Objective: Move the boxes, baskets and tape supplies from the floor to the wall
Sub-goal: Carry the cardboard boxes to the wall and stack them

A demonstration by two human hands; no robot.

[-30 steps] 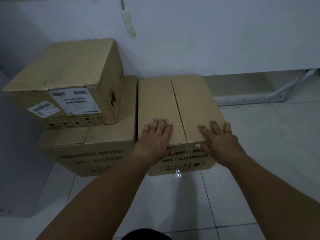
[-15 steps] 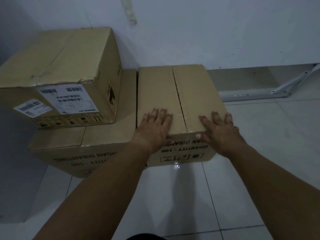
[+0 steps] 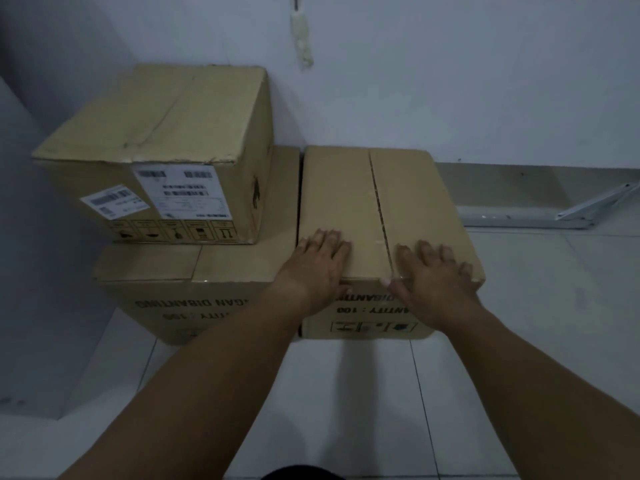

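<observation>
A brown cardboard box [image 3: 349,195] with a taped top seam stands on the tiled floor, its far end against the white wall. My left hand [image 3: 317,268] lies flat on its top near the front edge, fingers straight. My right hand [image 3: 433,275] lies flat on the top at the front right corner, thumb over the front face. Beside it on the left sits a second printed box [image 3: 221,271], touching it. A third box [image 3: 173,133] with white shipping labels is stacked on that one.
The white wall [image 3: 450,81] runs behind the boxes, with a pale strip hanging on it. A white metal shelf bracket [image 3: 568,211] lies on the floor by the wall at the right. Open tiled floor [image 3: 346,410] stretches in front. A grey wall surface stands at the left.
The view has shifted and both hands stay flat on the right box. The box sits a little closer to the wall, beside the left stack.
</observation>
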